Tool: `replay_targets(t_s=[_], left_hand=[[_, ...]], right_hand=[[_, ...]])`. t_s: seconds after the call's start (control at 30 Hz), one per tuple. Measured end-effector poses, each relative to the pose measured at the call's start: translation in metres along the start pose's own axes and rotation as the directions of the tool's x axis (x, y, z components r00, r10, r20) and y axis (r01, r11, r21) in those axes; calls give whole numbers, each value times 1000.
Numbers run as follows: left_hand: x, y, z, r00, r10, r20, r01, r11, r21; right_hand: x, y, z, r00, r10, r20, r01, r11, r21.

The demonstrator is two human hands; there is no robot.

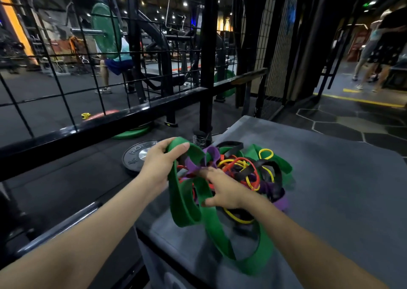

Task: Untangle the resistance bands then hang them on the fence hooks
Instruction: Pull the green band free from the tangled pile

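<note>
Dimly lit gym premises are showing in the background, with ceiling spotlights, dark rubber flooring and hexagon-patterned tiles at right. A grey padded surface [319, 178] is occupying the lower right, and a tangled pile of resistance bands [242, 170] is lying on its near-left portion. Green, purple, red, yellow and black bands are all interlaced in this pile.

A black wire-grid fence [66, 86] is standing beyond the surface at left, with a heavy bottom rail running across the frame. Any hooks on it cannot be made out.

Legible writing: a black weight plate [136, 154] is lying flat on the floor just left of the surface, and raised lettering reading "ROG" is showing on its face; the remainder is being covered by the left hand. A green plate [132, 132] is lying on the floor behind it, and a small yellow collar [85, 115] is sitting further left beyond the rail.

The left hand [161, 159] is gripping the wide green band [187, 200] at the top of its loop, thumb over the upper edge and fingers curled beneath. This band is hanging in long loops over the front edge of the surface.

The right hand [222, 192] is resting on the pile with fingers extended into the purple and red strands; whether it is pinching any strand cannot be told.

People are standing in the background at left and far right, behind the fence and in the aisle.
</note>
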State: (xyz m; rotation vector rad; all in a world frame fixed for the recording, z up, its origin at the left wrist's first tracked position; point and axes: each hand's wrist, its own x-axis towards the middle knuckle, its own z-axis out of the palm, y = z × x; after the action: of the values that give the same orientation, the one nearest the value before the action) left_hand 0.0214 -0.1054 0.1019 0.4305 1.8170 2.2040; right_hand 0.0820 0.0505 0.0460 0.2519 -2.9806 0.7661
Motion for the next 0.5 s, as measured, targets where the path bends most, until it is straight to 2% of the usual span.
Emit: replay_targets(t_s=[0.07,0.13,0.27,0.33,0.4,0.5], left_hand=[[4,9,9,1000,6,22,-6,1000,-28],[8,17,16,999,36,40,-35,999,-23],[16,48,29,987,130,97,-123,989,-79],[18,66,38,962,217,163,-207,975,-75],[18,85,49,934,281,219,-268,960,-84],[17,111,67,905,340,257,-310,939,-151]], right_hand=[[1,-3,1,997,-28,-76,28,1000,5],[-1,-6,-10,976,37,-213,-25,998,59],[-6,-11,-47,821,156,-548,-83,984,156],[-7,-18,-68,808,179,-561,-24,962,273],[-7,-29,-87,858,153,-491,76,906,416],[-6,-43,-106,883,102,-459,189,816,546]])
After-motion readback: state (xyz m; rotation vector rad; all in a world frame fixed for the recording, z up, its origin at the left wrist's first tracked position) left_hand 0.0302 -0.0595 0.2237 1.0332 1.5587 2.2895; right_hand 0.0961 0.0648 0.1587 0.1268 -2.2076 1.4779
